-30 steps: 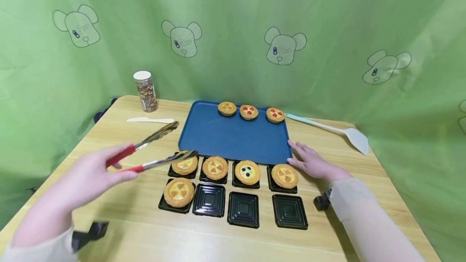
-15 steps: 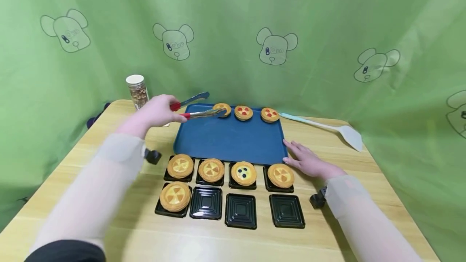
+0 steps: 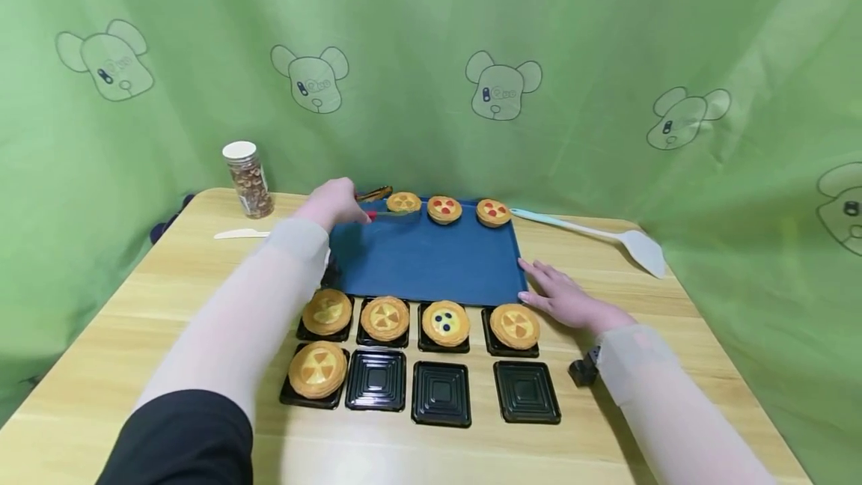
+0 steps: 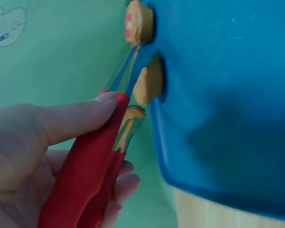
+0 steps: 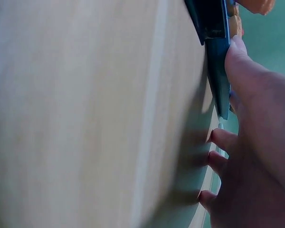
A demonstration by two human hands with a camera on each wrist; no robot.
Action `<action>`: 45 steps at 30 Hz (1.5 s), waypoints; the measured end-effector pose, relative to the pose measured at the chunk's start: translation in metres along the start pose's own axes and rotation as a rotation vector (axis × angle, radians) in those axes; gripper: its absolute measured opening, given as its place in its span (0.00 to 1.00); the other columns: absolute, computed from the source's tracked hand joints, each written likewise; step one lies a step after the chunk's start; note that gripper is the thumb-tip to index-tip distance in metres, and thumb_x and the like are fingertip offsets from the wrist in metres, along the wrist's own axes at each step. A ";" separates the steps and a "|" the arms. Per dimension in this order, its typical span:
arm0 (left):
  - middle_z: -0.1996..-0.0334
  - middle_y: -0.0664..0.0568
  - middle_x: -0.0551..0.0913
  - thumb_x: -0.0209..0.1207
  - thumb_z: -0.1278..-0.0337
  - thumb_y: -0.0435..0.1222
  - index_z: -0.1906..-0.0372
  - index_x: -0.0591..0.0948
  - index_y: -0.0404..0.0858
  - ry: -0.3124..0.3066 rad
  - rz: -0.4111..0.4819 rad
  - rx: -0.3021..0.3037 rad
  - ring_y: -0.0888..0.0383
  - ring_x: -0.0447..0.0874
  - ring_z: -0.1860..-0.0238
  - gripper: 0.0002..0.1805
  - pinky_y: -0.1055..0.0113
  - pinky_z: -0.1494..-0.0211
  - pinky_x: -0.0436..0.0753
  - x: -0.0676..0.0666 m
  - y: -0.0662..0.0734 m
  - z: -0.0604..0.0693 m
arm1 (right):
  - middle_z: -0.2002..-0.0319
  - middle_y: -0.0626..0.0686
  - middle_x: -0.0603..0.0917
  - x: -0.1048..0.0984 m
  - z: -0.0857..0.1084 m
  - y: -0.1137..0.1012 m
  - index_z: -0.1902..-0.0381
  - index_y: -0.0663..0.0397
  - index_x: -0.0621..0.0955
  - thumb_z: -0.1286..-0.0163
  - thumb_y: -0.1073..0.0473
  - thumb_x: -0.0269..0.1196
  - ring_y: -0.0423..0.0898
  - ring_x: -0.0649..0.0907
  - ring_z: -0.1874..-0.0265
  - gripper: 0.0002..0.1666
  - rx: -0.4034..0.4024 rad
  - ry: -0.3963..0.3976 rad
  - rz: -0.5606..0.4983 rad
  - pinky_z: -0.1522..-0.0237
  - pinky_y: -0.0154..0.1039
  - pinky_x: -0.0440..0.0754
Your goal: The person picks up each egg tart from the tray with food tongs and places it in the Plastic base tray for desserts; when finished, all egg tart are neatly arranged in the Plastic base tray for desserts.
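My left hand grips red-handled metal tongs over the tray's back left corner. The tong arms stand apart on either side of an egg tart with triangular toppings; whether they touch it I cannot tell. Two tarts with red toppings, a middle tart and a right-hand tart, share the back edge of the blue tray. My right hand rests at the tray's right edge with its fingers spread, and its thumb touches the tray rim in the right wrist view.
Several black plastic bases, one of them a bare base, lie in two rows before the tray. Several bear tarts, including a blueberry-dotted tart. A jar and white knife lie left; a spatula lies right.
My left hand has carried the tongs forward and right, from above the front left bases to the back left tart. My right hand has stayed at the tray edge. The view has shifted slightly.
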State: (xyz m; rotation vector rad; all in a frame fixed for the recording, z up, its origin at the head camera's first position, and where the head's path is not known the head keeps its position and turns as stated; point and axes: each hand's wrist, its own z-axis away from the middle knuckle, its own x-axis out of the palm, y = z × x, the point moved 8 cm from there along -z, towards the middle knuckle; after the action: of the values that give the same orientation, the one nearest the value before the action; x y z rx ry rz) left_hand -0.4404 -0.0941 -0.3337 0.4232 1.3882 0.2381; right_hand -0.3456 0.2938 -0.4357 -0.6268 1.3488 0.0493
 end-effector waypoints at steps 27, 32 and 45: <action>0.42 0.39 0.79 0.69 0.43 0.44 0.40 0.79 0.31 0.041 0.080 0.044 0.44 0.76 0.45 0.30 0.51 0.40 0.73 0.011 -0.002 0.006 | 0.27 0.75 0.49 0.003 -0.002 0.005 0.21 0.55 0.52 0.24 0.38 0.51 0.75 0.50 0.30 0.45 -0.011 0.002 -0.004 0.37 0.73 0.47; 0.43 0.39 0.80 0.68 0.42 0.44 0.38 0.78 0.32 0.024 0.091 0.102 0.44 0.77 0.45 0.30 0.52 0.41 0.74 -0.002 -0.002 0.025 | 0.27 0.75 0.49 0.003 -0.002 0.005 0.21 0.55 0.52 0.23 0.37 0.50 0.75 0.50 0.31 0.45 -0.021 0.009 -0.008 0.37 0.74 0.46; 0.53 0.44 0.85 0.69 0.42 0.44 0.37 0.78 0.34 -0.008 0.118 0.238 0.49 0.82 0.54 0.31 0.49 0.47 0.78 -0.028 -0.004 0.137 | 0.27 0.74 0.49 0.000 0.000 0.000 0.22 0.58 0.52 0.23 0.40 0.51 0.74 0.51 0.30 0.44 0.017 0.003 0.010 0.36 0.73 0.47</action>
State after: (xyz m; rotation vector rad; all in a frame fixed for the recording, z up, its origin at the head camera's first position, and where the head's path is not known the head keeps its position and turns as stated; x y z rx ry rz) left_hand -0.3111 -0.1296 -0.2930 0.7038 1.3909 0.1673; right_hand -0.3460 0.2937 -0.4362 -0.6056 1.3540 0.0453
